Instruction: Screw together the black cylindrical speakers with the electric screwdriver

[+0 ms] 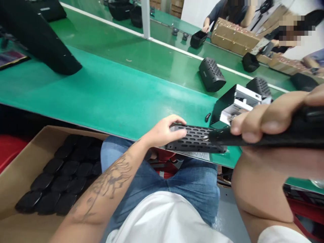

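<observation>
A black perforated speaker grille [196, 140] lies at the near edge of the green bench [108, 94]. My left hand [164, 131] grips its left end, fingers curled over the top. My right hand [273, 118] is closed round the black handle of a power screwdriver [265, 136], whose tip points left and touches the right part of the grille.
A cardboard box [17, 179] of black end caps stands at my lower left. A black-and-white fixture [235, 103] and finished black speakers [211, 74] sit on the bench. A large black stand [40, 37] is at the far left. Other people work at brown cartons [233, 35] across the line.
</observation>
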The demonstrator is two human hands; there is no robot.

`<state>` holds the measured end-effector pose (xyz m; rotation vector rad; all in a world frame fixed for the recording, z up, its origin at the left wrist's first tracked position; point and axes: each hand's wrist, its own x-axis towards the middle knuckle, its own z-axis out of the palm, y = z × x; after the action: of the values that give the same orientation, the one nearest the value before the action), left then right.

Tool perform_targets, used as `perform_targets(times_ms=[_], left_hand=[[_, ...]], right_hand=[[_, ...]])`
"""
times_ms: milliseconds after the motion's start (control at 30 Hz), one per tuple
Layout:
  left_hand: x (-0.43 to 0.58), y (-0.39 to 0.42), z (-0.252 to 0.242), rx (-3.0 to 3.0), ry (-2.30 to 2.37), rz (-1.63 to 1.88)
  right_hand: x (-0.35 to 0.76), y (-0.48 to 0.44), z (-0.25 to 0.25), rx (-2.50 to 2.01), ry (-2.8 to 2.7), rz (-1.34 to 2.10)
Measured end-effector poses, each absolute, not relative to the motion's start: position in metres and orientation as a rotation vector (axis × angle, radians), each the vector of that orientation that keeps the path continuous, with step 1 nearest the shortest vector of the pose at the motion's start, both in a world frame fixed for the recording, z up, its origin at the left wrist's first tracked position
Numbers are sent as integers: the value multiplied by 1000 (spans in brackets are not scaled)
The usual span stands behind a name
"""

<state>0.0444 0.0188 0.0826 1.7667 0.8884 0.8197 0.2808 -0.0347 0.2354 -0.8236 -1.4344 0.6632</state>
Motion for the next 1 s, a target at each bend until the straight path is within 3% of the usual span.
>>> perform_targets(times_ms=[100,200,467,733,1000], left_hand=[[17,10,71,1909,849,605],[7,0,59,1922,937,618],[0,7,42,1678,1325,961],[54,178,61,1580,1805,1346],[158,307,91,1361,1823,1332]], right_hand=[[336,-2,218,-726,-1278,394],[375,24,195,-856,-1078,206],[395,21,163,-939,-1052,409],[401,0,177,-873,-992,592],[396,-30,163,-830,-867,803]])
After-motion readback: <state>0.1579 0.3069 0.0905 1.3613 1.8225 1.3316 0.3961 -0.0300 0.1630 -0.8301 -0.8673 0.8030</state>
